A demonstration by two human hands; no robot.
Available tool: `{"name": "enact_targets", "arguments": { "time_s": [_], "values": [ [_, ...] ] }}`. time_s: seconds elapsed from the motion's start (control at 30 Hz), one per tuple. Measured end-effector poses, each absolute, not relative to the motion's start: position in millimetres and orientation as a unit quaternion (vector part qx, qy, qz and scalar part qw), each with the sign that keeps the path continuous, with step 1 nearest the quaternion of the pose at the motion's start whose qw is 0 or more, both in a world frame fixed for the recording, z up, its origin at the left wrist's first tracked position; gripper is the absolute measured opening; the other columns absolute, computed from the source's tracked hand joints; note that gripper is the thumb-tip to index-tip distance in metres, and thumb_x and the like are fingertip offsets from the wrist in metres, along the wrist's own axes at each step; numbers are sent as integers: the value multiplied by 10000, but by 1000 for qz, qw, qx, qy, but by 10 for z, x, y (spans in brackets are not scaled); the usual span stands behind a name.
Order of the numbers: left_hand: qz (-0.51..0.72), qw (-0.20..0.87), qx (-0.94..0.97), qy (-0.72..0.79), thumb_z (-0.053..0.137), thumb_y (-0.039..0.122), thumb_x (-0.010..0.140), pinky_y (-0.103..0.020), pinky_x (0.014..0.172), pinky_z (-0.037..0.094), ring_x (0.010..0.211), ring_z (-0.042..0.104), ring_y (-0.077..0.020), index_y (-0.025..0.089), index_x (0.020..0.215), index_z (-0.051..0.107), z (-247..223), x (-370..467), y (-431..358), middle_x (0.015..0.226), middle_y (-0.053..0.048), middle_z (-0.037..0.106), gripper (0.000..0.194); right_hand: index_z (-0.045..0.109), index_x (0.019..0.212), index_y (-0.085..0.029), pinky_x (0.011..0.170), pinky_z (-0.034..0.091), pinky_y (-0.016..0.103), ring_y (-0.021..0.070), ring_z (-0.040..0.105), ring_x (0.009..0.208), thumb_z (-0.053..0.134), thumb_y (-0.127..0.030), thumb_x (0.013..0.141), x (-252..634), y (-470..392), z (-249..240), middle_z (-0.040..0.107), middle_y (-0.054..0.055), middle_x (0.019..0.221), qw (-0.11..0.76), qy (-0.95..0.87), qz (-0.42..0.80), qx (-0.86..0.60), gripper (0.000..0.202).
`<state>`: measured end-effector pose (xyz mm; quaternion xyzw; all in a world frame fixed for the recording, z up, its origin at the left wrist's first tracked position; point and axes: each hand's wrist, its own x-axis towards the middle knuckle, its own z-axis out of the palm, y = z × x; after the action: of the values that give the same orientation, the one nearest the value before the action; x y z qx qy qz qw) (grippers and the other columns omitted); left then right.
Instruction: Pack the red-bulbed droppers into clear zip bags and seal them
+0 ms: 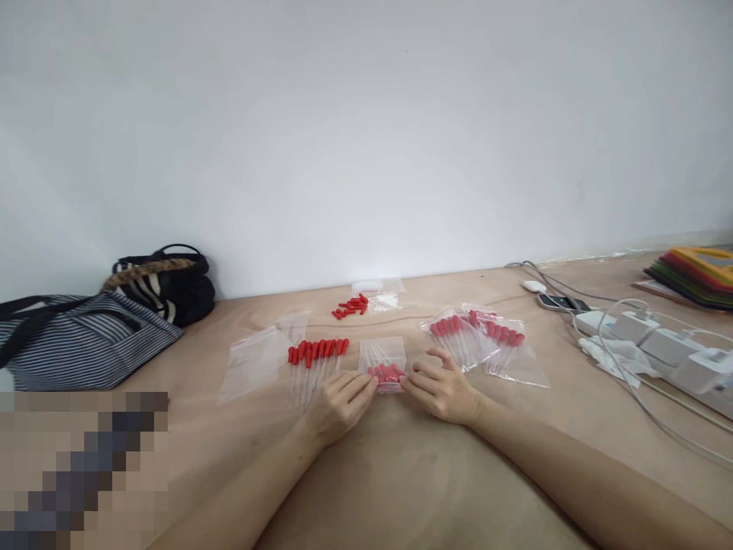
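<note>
A clear zip bag (382, 353) holding several red-topped droppers lies in front of me, its zip edge toward me. My left hand (343, 401) pinches the bag's near left corner, and my right hand (440, 388) pinches the near right corner with its fingers curled. Left of the bag, a row of loose droppers (318, 353) with red bulbs and clear stems lies partly behind my left hand. Filled bags of droppers (463, 340) overlap on the right. Flat clear bags (252, 363) lie at the left.
Loose red bulbs (350, 307) lie beside another clear bag (385, 296) near the wall. A striped bag (85, 340) and a black bag (183, 286) stand at left. On the right are a phone (562, 304), white chargers (676, 347), cables and stacked coloured sheets (695, 275).
</note>
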<state>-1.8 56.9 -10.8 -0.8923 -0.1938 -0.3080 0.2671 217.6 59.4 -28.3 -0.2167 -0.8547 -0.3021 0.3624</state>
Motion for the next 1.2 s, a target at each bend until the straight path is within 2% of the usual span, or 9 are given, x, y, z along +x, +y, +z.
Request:
{"name": "enact_targets", "arguments": {
  "time_s": [0.23, 0.4, 0.57, 0.77, 1.0, 1.2],
  "values": [
    [-323, 301, -886, -143, 484, 52, 813, -265, 569, 478, 615, 576, -133, 106, 786, 579, -117, 72, 609, 679, -35, 632, 112, 587, 768, -140, 877, 293, 368, 103, 537, 704, 417, -94, 854, 2196, 611, -269, 584, -22, 602, 387, -847, -320, -175, 197],
    [-316, 307, -887, -141, 493, 56, 812, -256, 557, 472, 593, 562, -122, 112, 757, 580, -130, 21, 627, 646, -20, 618, 118, 587, 750, -144, 871, 296, 353, 92, 540, 698, 390, -85, 863, 2224, 620, -252, 593, -21, 607, 392, -838, -340, -169, 235],
    [-314, 311, -885, -145, 473, 47, 818, -266, 568, 474, 597, 560, -125, 111, 762, 580, -117, -85, 637, 656, -30, 621, 137, 578, 717, -156, 880, 292, 354, 87, 549, 716, 443, -96, 847, 2248, 649, -292, 610, -28, 632, 391, -831, -358, -172, 196],
    [-319, 314, -884, -135, 456, 47, 823, -264, 547, 470, 574, 553, -126, 107, 721, 575, -100, -99, 626, 604, -25, 604, 168, 594, 779, -184, 909, 270, 374, 102, 557, 792, 472, -132, 842, 2231, 644, -283, 644, -31, 716, 391, -835, -343, -178, 148],
    [-312, 319, -888, -110, 501, 33, 794, -300, 591, 486, 644, 583, -149, 74, 806, 588, -74, -54, 589, 668, -51, 633, 97, 584, 712, -159, 929, 259, 356, 90, 556, 766, 392, -81, 855, 2189, 630, -303, 623, -25, 654, 385, -843, -341, -156, 252],
    [-326, 313, -886, -105, 505, 18, 784, -285, 569, 484, 624, 581, -145, 70, 780, 586, -92, -46, 585, 633, -45, 622, 97, 583, 761, -158, 935, 240, 383, 98, 554, 761, 444, -107, 834, 2160, 620, -314, 622, -25, 658, 392, -845, -319, -174, 166]
  ]
}}
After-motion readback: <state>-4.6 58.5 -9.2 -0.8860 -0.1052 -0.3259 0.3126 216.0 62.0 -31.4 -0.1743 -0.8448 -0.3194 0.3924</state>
